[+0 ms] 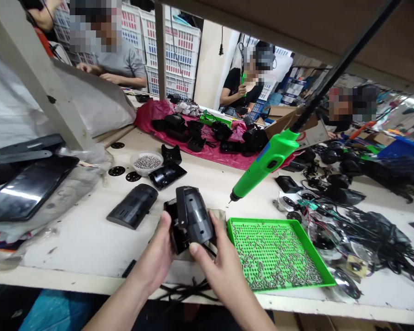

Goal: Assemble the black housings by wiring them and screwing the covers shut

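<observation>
Both hands are closed around a black plastic housing (196, 215) above the bench. My left hand (161, 246) grips its left side, where a dark hollow part shows. My right hand (218, 253) holds the right side, thumb on the lower edge of the curved shell. A black cable (189, 289) hangs below, over the bench edge. Left of the hands lies a curved black shell (133, 206), and behind it another black shell piece (167, 174). A green tray (279, 253) of small screws sits right of my right hand. The fingers behind the housing are hidden.
A green electric screwdriver (265, 163) hangs above the tray, tip down. A bowl of small metal parts (146, 163) stands behind the shells. Tangled wires and parts (362, 234) cover the right side; a phone (31, 188) lies left. Several people work beyond the bench.
</observation>
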The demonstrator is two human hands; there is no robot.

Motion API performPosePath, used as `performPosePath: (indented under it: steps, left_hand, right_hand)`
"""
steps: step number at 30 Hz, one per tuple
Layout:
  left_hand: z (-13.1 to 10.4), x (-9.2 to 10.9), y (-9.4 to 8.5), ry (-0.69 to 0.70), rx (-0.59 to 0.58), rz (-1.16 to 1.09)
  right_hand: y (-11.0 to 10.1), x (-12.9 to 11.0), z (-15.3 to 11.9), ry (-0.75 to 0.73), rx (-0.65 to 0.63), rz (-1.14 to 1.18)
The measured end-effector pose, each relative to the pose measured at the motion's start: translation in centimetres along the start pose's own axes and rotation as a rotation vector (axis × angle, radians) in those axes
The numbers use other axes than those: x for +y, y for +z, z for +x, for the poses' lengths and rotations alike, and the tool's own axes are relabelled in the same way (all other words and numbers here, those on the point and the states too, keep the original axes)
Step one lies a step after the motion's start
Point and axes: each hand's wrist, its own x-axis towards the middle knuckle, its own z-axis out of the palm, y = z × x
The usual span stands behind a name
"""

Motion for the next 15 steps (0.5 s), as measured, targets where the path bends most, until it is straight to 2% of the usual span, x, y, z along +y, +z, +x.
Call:
performPosePath:
  steps: [4,8,15]
  left_hand:
    - [0.1,0.9,-0.6,-0.125,0.017,-0.096]
    - [0.5,1.2,-1.3,-0.172,0.078,-0.12]
    - [0.7,1.1,-1.5,-0.138,0.1,-0.13]
  right_hand:
    - [-1.5,-0.3,0.9,0.149,0.005,0.135]
    - [-1.9,0.1,0.9,0.165,0.029,0.183]
    - [-1.9,0.9,0.8,0.203,0.056,0.214]
